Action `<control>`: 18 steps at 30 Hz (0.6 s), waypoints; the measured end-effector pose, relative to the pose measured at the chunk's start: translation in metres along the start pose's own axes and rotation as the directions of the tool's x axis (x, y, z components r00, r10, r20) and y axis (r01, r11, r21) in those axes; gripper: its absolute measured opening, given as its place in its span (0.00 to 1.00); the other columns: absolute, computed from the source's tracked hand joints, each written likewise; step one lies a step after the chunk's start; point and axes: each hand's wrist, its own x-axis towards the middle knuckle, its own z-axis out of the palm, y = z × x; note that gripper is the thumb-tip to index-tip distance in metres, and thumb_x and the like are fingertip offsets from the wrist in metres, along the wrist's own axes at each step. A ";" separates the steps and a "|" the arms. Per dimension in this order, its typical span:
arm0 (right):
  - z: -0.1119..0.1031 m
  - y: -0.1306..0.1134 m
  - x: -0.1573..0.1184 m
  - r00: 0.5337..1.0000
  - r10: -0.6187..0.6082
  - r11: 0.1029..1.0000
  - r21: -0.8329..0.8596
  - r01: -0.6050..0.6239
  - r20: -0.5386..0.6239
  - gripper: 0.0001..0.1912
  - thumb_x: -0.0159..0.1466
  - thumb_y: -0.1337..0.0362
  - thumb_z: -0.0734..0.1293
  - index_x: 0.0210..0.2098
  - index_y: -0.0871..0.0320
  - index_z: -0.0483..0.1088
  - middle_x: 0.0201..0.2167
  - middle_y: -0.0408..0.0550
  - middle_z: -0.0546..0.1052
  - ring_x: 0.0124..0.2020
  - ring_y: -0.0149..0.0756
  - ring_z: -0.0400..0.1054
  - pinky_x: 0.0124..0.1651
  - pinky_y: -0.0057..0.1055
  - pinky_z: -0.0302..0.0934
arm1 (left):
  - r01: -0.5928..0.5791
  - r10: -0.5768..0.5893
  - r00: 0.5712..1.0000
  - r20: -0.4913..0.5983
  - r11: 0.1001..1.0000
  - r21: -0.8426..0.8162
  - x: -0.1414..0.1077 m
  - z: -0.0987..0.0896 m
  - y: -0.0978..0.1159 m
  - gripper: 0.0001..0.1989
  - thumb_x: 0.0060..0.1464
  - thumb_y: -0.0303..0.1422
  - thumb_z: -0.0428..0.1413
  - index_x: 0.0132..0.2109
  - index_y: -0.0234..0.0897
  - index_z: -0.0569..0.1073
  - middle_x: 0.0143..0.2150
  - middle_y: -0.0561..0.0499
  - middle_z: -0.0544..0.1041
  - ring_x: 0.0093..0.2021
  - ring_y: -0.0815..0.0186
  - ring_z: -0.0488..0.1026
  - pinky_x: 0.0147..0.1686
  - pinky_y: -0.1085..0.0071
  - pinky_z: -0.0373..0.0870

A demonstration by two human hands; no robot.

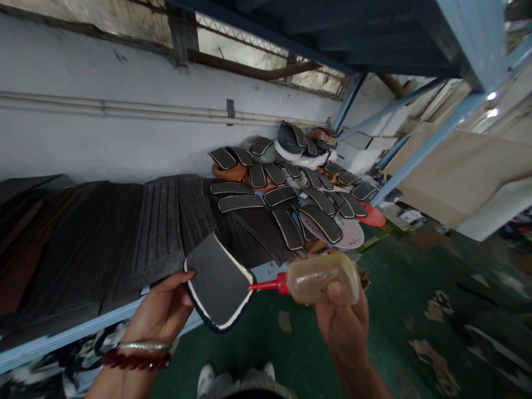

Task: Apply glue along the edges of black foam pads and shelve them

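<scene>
My left hand (168,305) pinches the left edge of a dark grey pad (220,280), its thumb lying on the flat face. A white line runs along much of the pad's rim, over a black border. In my right hand (343,310) is a squeeze glue bottle (322,279), tilted on its side with cloudy yellowish contents. Its red nozzle (266,285) points left, and the tip meets the pad's right edge. The right fingers behind the bottle are mostly hidden.
Several similar pads with pale rims (286,228) lie spread over the bench. Stacks of dark sheets (162,221) fill its left side. A blue metal frame (432,141) rises at right. Scraps (436,366) litter the green floor (399,310).
</scene>
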 end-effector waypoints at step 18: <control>-0.013 0.036 -0.023 0.993 0.105 0.993 0.065 -0.102 -0.050 0.22 0.61 0.60 0.76 0.53 0.50 0.70 0.46 0.51 0.79 0.46 0.47 0.75 0.46 0.41 0.72 | -0.065 0.057 0.996 -0.064 0.990 -0.127 0.012 0.005 -0.008 0.20 0.53 0.12 0.50 0.48 0.30 0.77 0.26 0.49 0.82 0.23 0.66 0.80 0.26 0.78 0.80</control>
